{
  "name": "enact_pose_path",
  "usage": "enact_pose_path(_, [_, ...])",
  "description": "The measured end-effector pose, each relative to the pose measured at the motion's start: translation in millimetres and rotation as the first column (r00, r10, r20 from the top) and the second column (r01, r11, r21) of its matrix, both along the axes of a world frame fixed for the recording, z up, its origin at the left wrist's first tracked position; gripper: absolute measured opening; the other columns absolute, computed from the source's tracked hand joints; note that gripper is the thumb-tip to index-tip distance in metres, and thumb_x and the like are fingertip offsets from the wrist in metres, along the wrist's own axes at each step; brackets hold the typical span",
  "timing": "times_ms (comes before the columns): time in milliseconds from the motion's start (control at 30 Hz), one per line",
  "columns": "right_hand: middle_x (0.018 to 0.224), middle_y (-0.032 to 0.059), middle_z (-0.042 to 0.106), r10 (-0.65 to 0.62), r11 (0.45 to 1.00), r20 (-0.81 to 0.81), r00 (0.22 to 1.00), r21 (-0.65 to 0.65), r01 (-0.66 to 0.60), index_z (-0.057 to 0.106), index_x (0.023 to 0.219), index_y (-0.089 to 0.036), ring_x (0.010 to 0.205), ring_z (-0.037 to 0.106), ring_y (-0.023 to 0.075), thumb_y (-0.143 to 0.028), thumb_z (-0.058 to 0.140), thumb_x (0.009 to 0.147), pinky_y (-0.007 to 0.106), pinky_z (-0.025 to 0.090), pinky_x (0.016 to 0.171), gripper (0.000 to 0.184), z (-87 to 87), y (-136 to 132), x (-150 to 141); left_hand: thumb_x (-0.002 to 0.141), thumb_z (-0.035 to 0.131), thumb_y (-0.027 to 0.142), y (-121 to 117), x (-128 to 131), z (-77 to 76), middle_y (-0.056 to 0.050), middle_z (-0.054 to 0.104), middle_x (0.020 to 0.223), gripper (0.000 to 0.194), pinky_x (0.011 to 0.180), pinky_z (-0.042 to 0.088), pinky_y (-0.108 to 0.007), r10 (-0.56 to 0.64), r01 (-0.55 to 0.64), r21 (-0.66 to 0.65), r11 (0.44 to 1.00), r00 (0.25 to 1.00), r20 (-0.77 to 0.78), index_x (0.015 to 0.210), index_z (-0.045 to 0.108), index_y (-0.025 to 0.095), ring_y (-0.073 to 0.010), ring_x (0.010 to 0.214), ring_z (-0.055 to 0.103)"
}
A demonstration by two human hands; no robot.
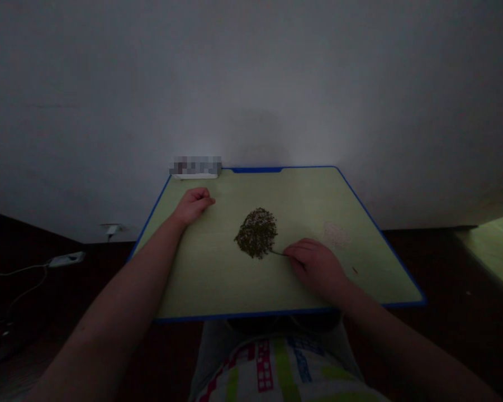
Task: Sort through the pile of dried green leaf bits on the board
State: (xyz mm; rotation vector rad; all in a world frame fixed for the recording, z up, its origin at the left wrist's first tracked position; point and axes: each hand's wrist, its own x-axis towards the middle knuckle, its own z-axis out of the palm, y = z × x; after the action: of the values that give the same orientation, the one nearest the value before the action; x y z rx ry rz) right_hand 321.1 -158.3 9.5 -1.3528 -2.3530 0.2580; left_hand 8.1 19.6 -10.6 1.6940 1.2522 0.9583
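A heap of small dark green and brown grains (257, 233) lies spread in the middle of a pale tabletop with a blue rim (218, 279). My right hand (316, 265) rests just right of it, thumb and fingers pinched on a thin dark stick-like tool (279, 253). The tool's tip reaches the lower right edge of the heap; its exact kind is too dim to tell. Left of the heap, my left hand (195, 205) lies on the tabletop with its fingers curled in, and nothing shows in it. Beyond my right hand is a thin patch of pale grains (336, 234).
A white box-like thing (196, 167), partly blurred out, sits at the back left corner against the wall (251, 84). A small brown sliver (355, 270) lies near my right wrist. On the floor at left are a power strip (67, 259) and cables.
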Motion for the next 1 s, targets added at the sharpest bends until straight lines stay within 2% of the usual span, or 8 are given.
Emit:
enact_pose_path(233, [0.085,0.0056,0.07,0.064,0.992,0.019,0.998,-0.113,-0.062,0.07,0.09,-0.017,0.084,0.059,0.0182,-0.008,0.048,0.079,0.031,0.045,0.08,0.026,8.1,12,-1,0.065,0.061,0.03,1,1,-1.3,0.007,0.033,0.045,0.027,0.045,0.021,-0.022,0.001,0.0,-0.013,1.0,1.0,0.017,0.054,0.039,0.018,-0.0054,0.042,0.029])
enact_pose_path(433, [0.085,0.0058,0.07,0.1,0.983,-0.008,0.995,-0.154,-0.1,0.069,0.091,-0.017,0.083,0.059,0.0179,-0.009,0.048,0.08,0.031,0.045,0.079,0.026,11.7,5,6,0.065,0.061,0.03,1,1,-0.7,0.007,0.033,0.044,0.029,0.044,0.021,-0.022,0.003,-0.003,-0.021,1.0,1.0,0.011,0.054,0.038,0.018,-0.0055,0.042,0.028])
enact_pose_path(633, [0.086,0.0061,0.07,0.025,0.978,0.025,0.999,-0.21,-0.019,0.07,0.09,-0.018,0.083,0.061,0.0182,-0.016,0.048,0.084,0.03,0.046,0.076,0.023,15.8,-4,13,0.065,0.061,0.029,2,1,-1.5,0.008,0.033,0.044,0.027,0.044,0.021,-0.022,0.001,-0.001,-0.005,1.0,1.0,0.006,0.054,0.039,0.018,-0.0055,0.042,0.029])
enact_pose_path(767, [0.093,0.006,0.071,-0.059,0.964,0.019,0.998,-0.259,0.061,0.068,0.1,-0.019,0.083,0.064,0.0188,-0.021,0.047,0.086,0.03,0.047,0.075,0.026,16.3,1,14,0.064,0.061,0.029,2,1,-1.9,0.008,0.033,0.044,0.027,0.044,0.022,-0.022,0.007,-0.007,0.007,1.0,1.0,0.001,0.053,0.038,0.018,-0.0055,0.042,0.028])
enact_pose_path(867, [0.101,0.0061,0.071,-0.08,0.95,-0.012,0.997,-0.304,0.072,0.066,0.107,-0.018,0.088,0.065,0.0191,-0.019,0.047,0.085,0.029,0.048,0.078,0.029,16.7,9,12,0.064,0.062,0.029,2,0,-1.8,0.008,0.034,0.044,0.028,0.044,0.022,-0.022,0.007,-0.007,0.002,1.0,1.0,-0.004,0.053,0.038,0.018,-0.0055,0.042,0.029])
enact_pose_path(1000, [0.102,0.0056,0.071,-0.077,0.942,-0.04,0.996,-0.33,0.059,0.067,0.106,-0.019,0.089,0.065,0.0194,-0.018,0.049,0.082,0.029,0.048,0.077,0.03,15.1,14,12,0.064,0.062,0.031,2,0,-1.9,0.008,0.033,0.044,0.028,0.044,0.022,-0.022,-0.003,0.003,-0.017,1.0,1.0,0.012,0.054,0.039,0.018,-0.0054,0.041,0.029])
